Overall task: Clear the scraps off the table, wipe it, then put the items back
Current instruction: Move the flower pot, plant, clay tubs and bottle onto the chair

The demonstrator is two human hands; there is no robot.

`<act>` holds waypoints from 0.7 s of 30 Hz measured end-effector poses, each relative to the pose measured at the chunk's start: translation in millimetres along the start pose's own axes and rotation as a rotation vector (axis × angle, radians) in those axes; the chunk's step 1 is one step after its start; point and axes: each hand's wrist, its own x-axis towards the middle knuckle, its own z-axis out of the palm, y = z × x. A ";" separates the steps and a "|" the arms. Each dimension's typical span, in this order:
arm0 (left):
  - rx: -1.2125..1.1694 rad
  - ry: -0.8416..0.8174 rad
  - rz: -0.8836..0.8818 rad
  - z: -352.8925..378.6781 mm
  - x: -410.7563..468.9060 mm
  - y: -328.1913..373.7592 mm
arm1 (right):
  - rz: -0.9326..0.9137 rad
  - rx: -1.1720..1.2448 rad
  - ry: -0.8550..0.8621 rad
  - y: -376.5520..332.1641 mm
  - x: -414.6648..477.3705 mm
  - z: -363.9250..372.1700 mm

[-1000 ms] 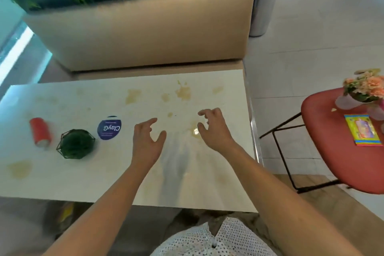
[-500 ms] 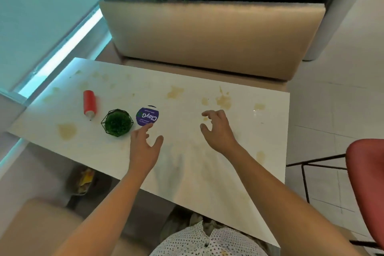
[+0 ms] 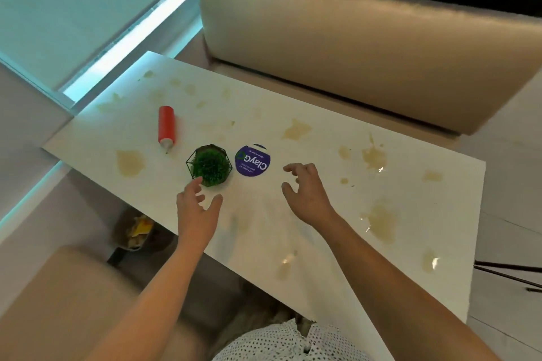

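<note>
"Three items sit on the table [image 3: 264,114]: red tube [image 3: 166,126], potted plant [image 3: 209,165], purple disc [image 3: 252,160]. Wiped yet?"

"No, stains [image 3: 296,128] everywhere. Left hand [image 3: 196,214] and right hand [image 3: 308,196] hover apart, empty; left maybe grazes the plant."

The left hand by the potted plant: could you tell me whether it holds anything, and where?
Nothing is held: the left hand is open beside the potted plant, no grip on it; the right hand is open too.

I see a glossy, smooth white tabletop [image 3: 258,237] glinting at lower right, a smooth red plastic bottle [image 3: 167,126], thin black wire round the plant [image 3: 209,165], and sheeny, leather-like bench upholstery [image 3: 352,47] at top.
</note>
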 end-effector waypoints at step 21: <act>0.063 -0.530 0.084 -23.3 192.8 -65.0 | 0.261 0.022 -0.295 -70.9 122.8 150.7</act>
